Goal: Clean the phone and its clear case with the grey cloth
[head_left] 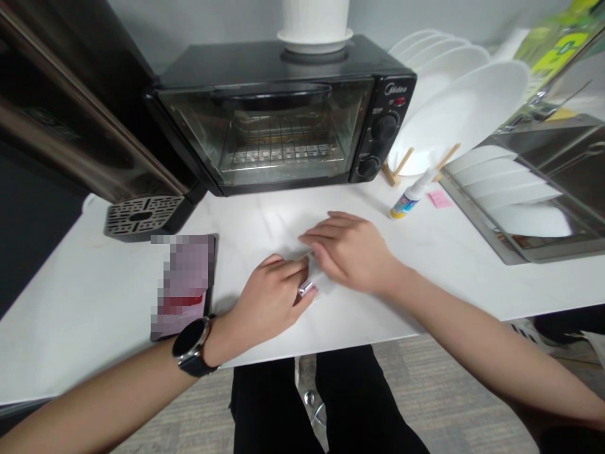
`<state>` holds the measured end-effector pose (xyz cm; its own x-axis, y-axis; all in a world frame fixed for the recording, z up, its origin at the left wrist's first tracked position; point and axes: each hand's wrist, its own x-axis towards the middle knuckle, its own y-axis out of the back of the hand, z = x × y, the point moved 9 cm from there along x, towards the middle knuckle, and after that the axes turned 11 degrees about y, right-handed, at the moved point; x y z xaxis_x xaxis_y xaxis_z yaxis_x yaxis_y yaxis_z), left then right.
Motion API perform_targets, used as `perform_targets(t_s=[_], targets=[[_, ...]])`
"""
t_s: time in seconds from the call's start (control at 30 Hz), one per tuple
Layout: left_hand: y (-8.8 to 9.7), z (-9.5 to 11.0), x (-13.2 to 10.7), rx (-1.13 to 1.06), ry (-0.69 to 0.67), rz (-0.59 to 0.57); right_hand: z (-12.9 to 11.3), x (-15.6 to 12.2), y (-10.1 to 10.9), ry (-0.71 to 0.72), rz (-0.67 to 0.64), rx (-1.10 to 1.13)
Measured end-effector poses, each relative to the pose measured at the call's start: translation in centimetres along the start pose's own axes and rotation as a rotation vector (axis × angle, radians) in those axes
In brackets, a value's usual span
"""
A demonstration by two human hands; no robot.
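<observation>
Two bare hands at work on a white marble bench (85,328), seen from the head camera; all positions are given relative to the black Midea toaster oven (265,120).

In front of the toaster oven, a piece of white paper (323,281) lies flat on the bench, mostly covered by both hands. The left hand (267,299) rests on its near end, fingers together and bent downward. It is not wide open, but whether it pinches the paper cannot be told. A small shiny object (306,288), too small to identify, sits by its fingertips. The right hand (347,252) lies palm down just beyond, fingers extended and slightly parted, its fingertips over the paper and nothing visibly gripped. A black smartwatch (191,345) circles the left wrist.

Nearer the camera and to the left of the toaster oven's front, a blurred rectangular device (184,287) lies on the bench just beside the left hand. To the right of the toaster oven stand white plates (458,107) in a wooden rack, with a small white bottle (410,198) and a pink sticky note (439,199) in front of them. Farther right is a metal tray (515,208) holding more plates. A white flowerpot (314,19) on a saucer stands on top of the toaster oven.
</observation>
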<state>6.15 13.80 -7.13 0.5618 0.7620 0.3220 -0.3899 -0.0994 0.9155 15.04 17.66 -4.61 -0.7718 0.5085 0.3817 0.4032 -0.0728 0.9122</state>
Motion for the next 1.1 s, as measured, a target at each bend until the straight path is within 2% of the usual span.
perform_targets(t_s=[0.03,0.1,0.17,0.23,0.37,0.43,0.5,0.57,0.67,0.73,0.83,0.9,1.0,1.1], targets=[[0.2,0.0,-0.1,0.003,-0.002,0.029,-2.0,0.5,-0.5,0.083,-0.012,0.001],[0.5,-0.1,-0.2,0.017,-0.003,0.083,-4.6,1.1,-1.2,0.159,-0.009,0.000],[0.7,0.1,-0.3,0.023,-0.026,0.110,-5.0,1.0,-1.3,0.174,-0.009,0.005],[0.8,0.6,-0.3,0.027,-0.061,0.087,-3.2,0.4,-0.7,0.115,-0.009,0.004],[0.6,1.0,0.0,0.077,-0.041,0.001,4.0,-2.0,1.1,-0.195,-0.023,-0.021],[0.5,1.1,0.0,0.092,-0.039,-0.006,5.7,-2.6,1.4,-0.275,-0.030,-0.023],[0.4,1.0,0.0,0.098,-0.039,-0.009,5.0,-2.2,1.3,-0.248,-0.010,-0.011],[0.4,0.9,0.1,0.105,-0.034,0.014,2.6,-1.0,1.0,-0.154,0.033,-0.005],[1.7,0.7,0.2,0.076,-0.038,0.142,-1.2,0.5,0.6,0.005,0.101,0.026],[2.9,0.6,0.1,0.029,-0.035,0.221,-1.7,0.6,1.0,0.017,0.174,0.118],[4.4,0.5,0.0,-0.065,-0.013,0.270,0.7,-0.5,1.9,-0.130,0.327,0.335],[5.3,0.5,-0.2,-0.148,-0.011,0.300,2.1,-1.2,1.7,-0.209,0.374,0.494],[6.3,0.1,-0.6,-0.258,0.006,0.374,2.5,-1.1,-0.1,-0.284,0.341,0.744],[6.3,-0.8,-0.6,-0.265,0.079,0.409,1.7,-0.3,-2.0,-0.347,0.255,0.889]])
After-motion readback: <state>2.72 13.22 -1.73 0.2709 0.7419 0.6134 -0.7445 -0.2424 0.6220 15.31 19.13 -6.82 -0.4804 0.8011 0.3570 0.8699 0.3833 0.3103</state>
